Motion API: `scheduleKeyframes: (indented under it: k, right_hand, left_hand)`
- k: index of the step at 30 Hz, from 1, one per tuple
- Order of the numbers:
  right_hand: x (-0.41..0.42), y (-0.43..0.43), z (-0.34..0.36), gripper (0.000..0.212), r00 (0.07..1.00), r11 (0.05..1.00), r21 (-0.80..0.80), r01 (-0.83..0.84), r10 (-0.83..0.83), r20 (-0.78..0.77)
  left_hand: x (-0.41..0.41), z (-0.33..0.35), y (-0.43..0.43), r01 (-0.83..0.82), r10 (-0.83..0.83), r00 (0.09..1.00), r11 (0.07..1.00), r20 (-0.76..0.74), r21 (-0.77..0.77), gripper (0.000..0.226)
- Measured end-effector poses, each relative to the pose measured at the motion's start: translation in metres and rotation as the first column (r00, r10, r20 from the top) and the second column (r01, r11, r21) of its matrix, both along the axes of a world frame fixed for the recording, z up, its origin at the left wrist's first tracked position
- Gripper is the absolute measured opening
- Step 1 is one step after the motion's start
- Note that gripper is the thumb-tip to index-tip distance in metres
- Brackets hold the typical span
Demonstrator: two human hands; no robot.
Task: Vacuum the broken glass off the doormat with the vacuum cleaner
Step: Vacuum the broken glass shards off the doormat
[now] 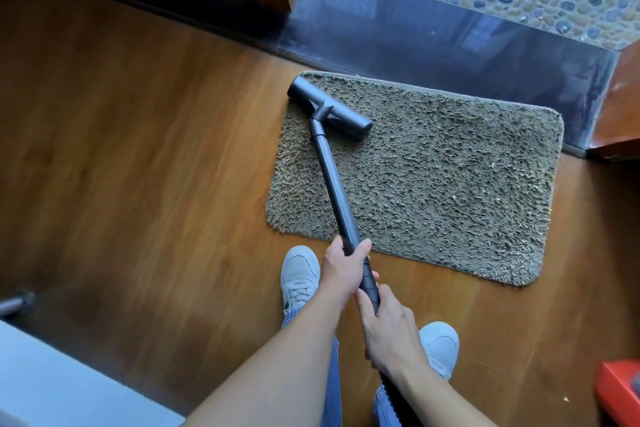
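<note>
Above doormat (433, 177), left hand (343, 269), right hand (388, 329) gripping vacuum tube (334, 184)

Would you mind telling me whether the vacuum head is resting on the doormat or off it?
On it: the vacuum head lies across the far left corner of the doormat, one end at its edge.

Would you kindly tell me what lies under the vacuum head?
The vacuum head sits on the doormat, far left corner; only shaggy pile shows around it. Whatever lies beneath is hidden.
</note>
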State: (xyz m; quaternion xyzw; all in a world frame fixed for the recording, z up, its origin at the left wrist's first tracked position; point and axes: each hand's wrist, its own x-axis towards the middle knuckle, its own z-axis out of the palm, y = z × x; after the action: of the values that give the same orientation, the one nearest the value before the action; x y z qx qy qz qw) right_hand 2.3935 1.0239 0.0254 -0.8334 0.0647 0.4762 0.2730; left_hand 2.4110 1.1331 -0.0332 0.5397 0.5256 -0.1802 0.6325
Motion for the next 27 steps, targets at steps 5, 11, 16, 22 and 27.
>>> scheduleKeyframes:
  k: [5, 11, 16, 22, 27]
  right_hand:
    - [-0.011, -0.003, 0.002, 0.05, 0.999, 0.999, -0.024, -0.021, 0.02, -0.049]
    - [-0.035, -0.014, 0.013, 0.036, 0.996, 0.997, -0.024, -0.076, 0.075, -0.053]
    - [-0.049, -0.024, 0.016, 0.035, 0.993, 0.994, -0.022, -0.111, 0.11, -0.048]
    - [-0.048, -0.033, 0.018, 0.033, 0.991, 0.992, -0.007, -0.125, 0.124, -0.04]
    - [-0.04, -0.029, 0.011, 0.031, 0.991, 0.991, -0.01, -0.136, 0.135, -0.017]
  left_hand:
    - [-0.014, -0.001, -0.002, -0.017, 0.016, 1.0, 1.0, -0.02, -0.021, 0.021]
    - [-0.048, 0.008, -0.013, -0.088, 0.086, 0.995, 0.995, -0.052, -0.037, 0.018]
    - [-0.067, 0.012, -0.023, -0.145, 0.143, 0.988, 0.989, -0.064, -0.024, 0.019]
    - [-0.068, 0.015, -0.031, -0.173, 0.172, 0.984, 0.985, -0.052, -0.018, 0.019]
    - [-0.056, 0.01, -0.027, -0.159, 0.159, 0.986, 0.987, -0.052, -0.006, 0.019]
